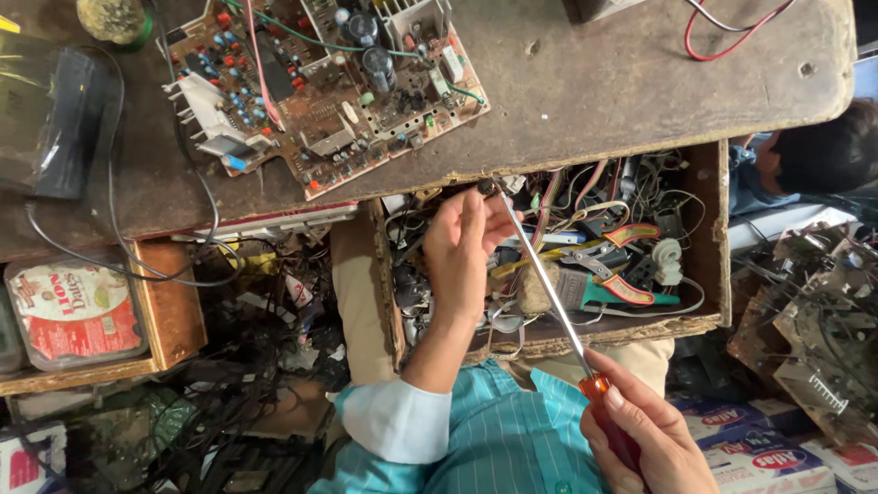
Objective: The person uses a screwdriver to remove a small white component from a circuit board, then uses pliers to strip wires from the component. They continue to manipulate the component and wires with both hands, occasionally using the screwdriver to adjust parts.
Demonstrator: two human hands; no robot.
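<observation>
Here, right hand [640, 434]: fingers closed around the orange handle of a long screwdriver [549, 288].
Screwdriver: slanted up across the open drawer [709, 229], tip at the worktop [594, 82] edge.
Left hand [462, 247]: fingers pinched at that tip; what sits between them too small to tell.
Worktop: carrying a brown circuit board [329, 87].

A worn, scratched wooden worktop [585, 82] fills the upper part of the view, its front edge chipped. Beneath it an open wooden drawer [709, 238] stands pulled out, and a second one [174, 311] to the left. Even daylight falls across the wood, and cluttered floor [265, 393] shows below.
</observation>
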